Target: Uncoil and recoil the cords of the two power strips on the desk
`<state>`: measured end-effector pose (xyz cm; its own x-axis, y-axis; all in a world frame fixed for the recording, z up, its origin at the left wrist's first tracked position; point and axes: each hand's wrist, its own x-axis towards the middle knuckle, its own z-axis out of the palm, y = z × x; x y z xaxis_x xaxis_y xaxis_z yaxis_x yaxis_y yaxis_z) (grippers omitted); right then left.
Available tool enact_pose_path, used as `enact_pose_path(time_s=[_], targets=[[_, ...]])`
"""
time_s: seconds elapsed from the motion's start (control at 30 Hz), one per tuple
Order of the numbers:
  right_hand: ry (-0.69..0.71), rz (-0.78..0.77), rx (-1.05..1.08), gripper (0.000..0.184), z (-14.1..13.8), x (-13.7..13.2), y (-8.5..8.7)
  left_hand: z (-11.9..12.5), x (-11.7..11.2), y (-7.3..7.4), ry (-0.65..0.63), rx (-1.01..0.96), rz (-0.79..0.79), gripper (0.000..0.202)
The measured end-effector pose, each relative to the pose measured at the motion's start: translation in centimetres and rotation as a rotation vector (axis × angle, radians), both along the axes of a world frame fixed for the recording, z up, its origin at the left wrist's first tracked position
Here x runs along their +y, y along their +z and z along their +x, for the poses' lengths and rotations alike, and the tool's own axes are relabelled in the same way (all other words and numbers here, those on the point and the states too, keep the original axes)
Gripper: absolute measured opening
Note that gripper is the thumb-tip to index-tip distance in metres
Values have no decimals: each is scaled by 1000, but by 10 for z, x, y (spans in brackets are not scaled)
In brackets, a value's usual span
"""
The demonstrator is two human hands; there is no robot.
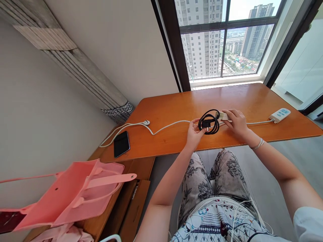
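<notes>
A black cable (207,123) wound into a loose coil is between my two hands, just above the wooden table (164,107). My left hand (193,137) pinches the coil at its lower left side. My right hand (237,123) grips a cream-coloured block, seemingly a power adapter (223,116), at the coil's right edge. A dark connector shows in the middle of the coil. Behind both hands a white cord (169,125) runs across the tabletop, leading on the right to a white power strip (280,115).
A white plug (146,123) lies at the table's left, near a dark phone (121,144) by the front edge. Beyond that, a pink bag (75,191) sits above an open drawer (135,210). A window (223,40) stands behind the table.
</notes>
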<state>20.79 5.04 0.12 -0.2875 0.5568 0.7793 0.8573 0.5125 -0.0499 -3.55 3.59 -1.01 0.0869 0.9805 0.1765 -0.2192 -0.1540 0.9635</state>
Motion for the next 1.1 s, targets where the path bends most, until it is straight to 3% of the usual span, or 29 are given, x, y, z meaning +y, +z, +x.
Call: enact_pose_path(time_s=[0.27,0.67,0.8,0.93,1.1], targets=[[-6,-28,-68,41,8,-5,-3,-5,-3,8,26,27,20,72],[2,-101,-114,43,9,-8,-3,-4,-2,-2,84,95,10,59],[-25,-95,-143,44,9,-10,0,-3,-4,1,36,-71,-3,61],[-18,-58,-157,43,8,-10,2,-5,-8,6,-45,-170,-120,60],[-36,-66,-149,44,8,-11,2,-9,-11,11,-135,-151,-254,44]])
